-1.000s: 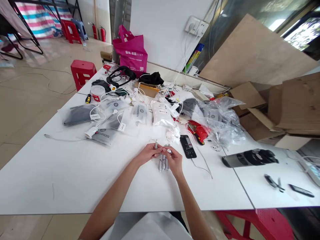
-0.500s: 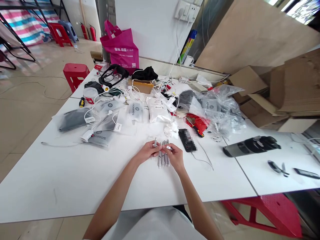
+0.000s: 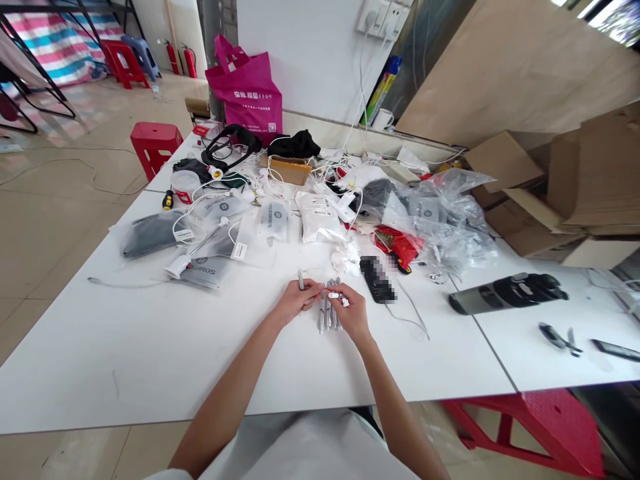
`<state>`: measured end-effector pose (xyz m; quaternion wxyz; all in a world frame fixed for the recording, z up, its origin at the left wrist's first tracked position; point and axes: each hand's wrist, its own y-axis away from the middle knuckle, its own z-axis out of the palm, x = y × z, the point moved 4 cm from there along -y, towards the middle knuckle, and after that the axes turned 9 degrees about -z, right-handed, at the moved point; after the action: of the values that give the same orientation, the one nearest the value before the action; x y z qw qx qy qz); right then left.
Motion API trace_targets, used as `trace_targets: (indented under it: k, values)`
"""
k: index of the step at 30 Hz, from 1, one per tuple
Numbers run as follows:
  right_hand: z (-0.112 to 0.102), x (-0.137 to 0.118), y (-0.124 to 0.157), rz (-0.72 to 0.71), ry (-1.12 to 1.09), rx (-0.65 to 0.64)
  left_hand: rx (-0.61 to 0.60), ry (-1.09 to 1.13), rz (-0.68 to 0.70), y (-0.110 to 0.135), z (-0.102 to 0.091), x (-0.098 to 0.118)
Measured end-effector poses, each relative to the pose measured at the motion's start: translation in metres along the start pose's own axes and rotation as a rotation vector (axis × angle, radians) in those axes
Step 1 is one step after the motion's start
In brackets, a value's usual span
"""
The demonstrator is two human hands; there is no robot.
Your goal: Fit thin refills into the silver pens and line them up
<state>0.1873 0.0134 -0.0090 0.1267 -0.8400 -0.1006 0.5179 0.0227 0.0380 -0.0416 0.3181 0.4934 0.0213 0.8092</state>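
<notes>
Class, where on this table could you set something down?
Free: the broad table stretch between pouches, left arm and front edge; also the front patch between right arm and seam. Crowded: the back, with white packet and plastic bags; pens lie by left hand and right hand.

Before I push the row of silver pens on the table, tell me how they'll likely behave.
The silver pens will probably roll if pushed sideways, since their barrels look slim and rounded. They seem stiff: they lie straight, with no bend visible. Nudging one would likely shift its neighbours, as they lie close together.
</notes>
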Motion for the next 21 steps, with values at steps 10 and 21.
trace_targets:
  k: [10, 21]
  values:
    - [-0.002, 0.011, 0.005, 0.016, 0.074, 0.052, -0.022, 0.004, 0.014, 0.000, 0.001, -0.003]
    - [-0.010, 0.021, 0.031, -0.153, 0.312, 0.075, 0.028, 0.033, 0.083, -0.001, -0.009, 0.010]
